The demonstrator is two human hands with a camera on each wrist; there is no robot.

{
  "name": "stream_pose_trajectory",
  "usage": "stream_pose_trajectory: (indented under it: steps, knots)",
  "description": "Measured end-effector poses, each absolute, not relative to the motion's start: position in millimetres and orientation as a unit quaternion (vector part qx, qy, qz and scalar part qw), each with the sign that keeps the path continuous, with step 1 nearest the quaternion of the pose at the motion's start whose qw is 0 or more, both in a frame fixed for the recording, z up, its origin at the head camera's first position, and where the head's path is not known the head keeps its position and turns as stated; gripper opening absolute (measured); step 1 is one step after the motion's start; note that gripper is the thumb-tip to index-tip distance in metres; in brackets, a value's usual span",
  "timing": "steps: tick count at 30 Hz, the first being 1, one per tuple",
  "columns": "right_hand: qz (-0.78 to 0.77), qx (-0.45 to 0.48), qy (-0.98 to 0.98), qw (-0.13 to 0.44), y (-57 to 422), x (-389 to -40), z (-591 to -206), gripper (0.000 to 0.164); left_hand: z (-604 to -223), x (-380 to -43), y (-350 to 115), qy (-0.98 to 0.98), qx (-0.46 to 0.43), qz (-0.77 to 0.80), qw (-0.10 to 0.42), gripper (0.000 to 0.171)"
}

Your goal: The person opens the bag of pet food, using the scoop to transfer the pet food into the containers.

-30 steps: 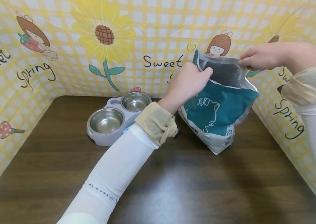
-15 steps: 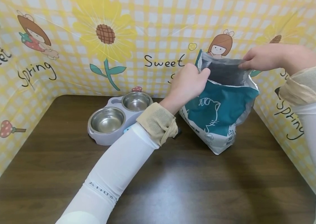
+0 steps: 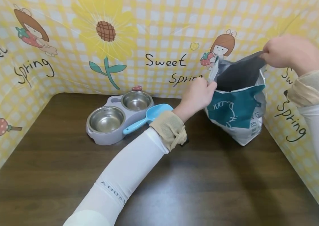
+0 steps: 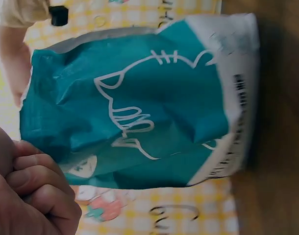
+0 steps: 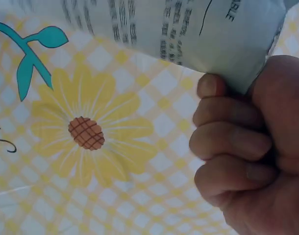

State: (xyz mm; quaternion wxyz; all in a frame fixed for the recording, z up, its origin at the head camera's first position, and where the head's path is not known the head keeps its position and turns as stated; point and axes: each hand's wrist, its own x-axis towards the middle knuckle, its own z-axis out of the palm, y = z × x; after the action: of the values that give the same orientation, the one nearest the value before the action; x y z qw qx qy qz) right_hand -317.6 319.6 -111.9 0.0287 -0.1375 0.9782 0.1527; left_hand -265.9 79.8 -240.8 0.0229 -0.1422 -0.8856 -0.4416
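Observation:
A teal and white pouch bag (image 3: 231, 110) with a cat outline stands at the back right, its mouth spread and the silvery lining showing. My left hand (image 3: 197, 95) grips the left edge of its rim, fingers curled. At the opposite upper corner, my right hand (image 3: 286, 51) pinches the raised rim. In the left wrist view the bag's front (image 4: 139, 107) fills the middle, with the curled left fingers (image 4: 41, 191) at its top corner. The right wrist view has the right hand (image 5: 252, 132) closed around a corner of the printed back panel (image 5: 188, 34). The bag's contents are hidden.
A grey double-bowl feeder (image 3: 114, 138) with two steel bowls sits back left on the brown wooden table (image 3: 63, 175). A light-blue scoop (image 3: 148, 117) leans over its right side, partly behind the left wrist. A yellow checked cloth (image 3: 159, 37) walls the back and sides.
The bag has shifted right and slightly back with both hands on it. My right hand has risen, pulling its corner up. The blue scoop, mostly hidden before, now shows beside the left forearm.

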Motion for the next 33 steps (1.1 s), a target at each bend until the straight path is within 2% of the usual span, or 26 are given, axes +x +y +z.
stream_pose_trajectory:
  steps: [3,7,14,18,22,27,33]
  knots:
    - [0.163,-0.133,0.978,0.008,318,-311,-115,0.04,-259,-264,86,-0.882,-0.149,-0.448,0.013,0.054]
    - [0.151,-0.141,0.978,0.006,304,-293,-122,0.041,-278,-259,78,-0.873,-0.143,-0.466,0.021,0.054]
    - [0.1,-0.16,0.979,0.071,263,-271,-127,0.052,-299,-252,53,-0.852,-0.133,-0.504,0.037,0.054]
    - [0.11,-0.148,0.979,0.089,243,-262,-133,0.058,-307,-248,44,-0.849,-0.119,-0.513,0.04,0.053]
    - [0.11,-0.119,0.98,0.117,240,-238,-147,0.058,-312,-244,41,-0.85,-0.123,-0.512,0.033,0.052]
    - [0.043,-0.088,0.992,0.079,236,-205,-168,0.055,-314,-241,36,-0.851,-0.129,-0.509,0.034,0.053]
    - [-0.042,-0.079,0.996,0.031,232,-186,-193,0.051,-319,-239,32,-0.85,-0.141,-0.508,0.013,0.054]
